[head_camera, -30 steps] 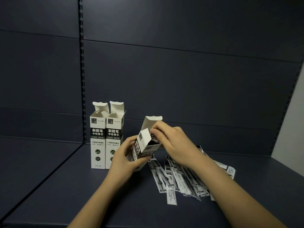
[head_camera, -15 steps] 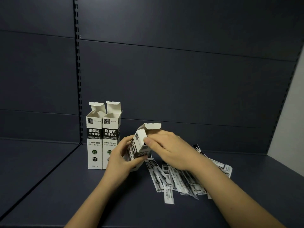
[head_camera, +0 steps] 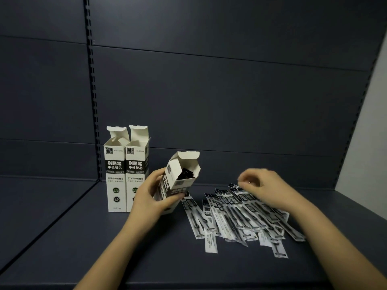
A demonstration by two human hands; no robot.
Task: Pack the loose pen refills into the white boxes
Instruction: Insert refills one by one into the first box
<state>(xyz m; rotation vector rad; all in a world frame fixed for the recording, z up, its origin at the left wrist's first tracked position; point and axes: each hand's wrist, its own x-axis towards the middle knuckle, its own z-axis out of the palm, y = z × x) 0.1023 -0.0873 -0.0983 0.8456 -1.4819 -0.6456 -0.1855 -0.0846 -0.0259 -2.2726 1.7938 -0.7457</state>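
1. Refills (head_camera: 240, 214) lie fanned in a loose heap on the dark shelf (head_camera: 146, 258), each in its own flat printed sleeve, just right of the box being filled.
2. They look light and thin, and the sleeves probably slide over one another easily, so I'd expect a pinch near one end of a single sleeve to lift it clean without dragging its neighbours.
3. Her right hand (head_camera: 261, 185) hovers at the far end of the heap with fingers curled toward the sleeve tips. It is blurred, so I cannot tell whether it has one pinched.
4. Her left hand (head_camera: 150, 197) grips the tilted box (head_camera: 178, 181) around its lower body, mouth turned toward the heap, top flap standing up. Dark refill ends already show inside.
5. That box is thin card, likely easy to crush, so holding it low leaves the mouth square.
6. Two more boxes (head_camera: 125, 170) stand upright side by side to the left, flaps raised; I cannot see what they hold.
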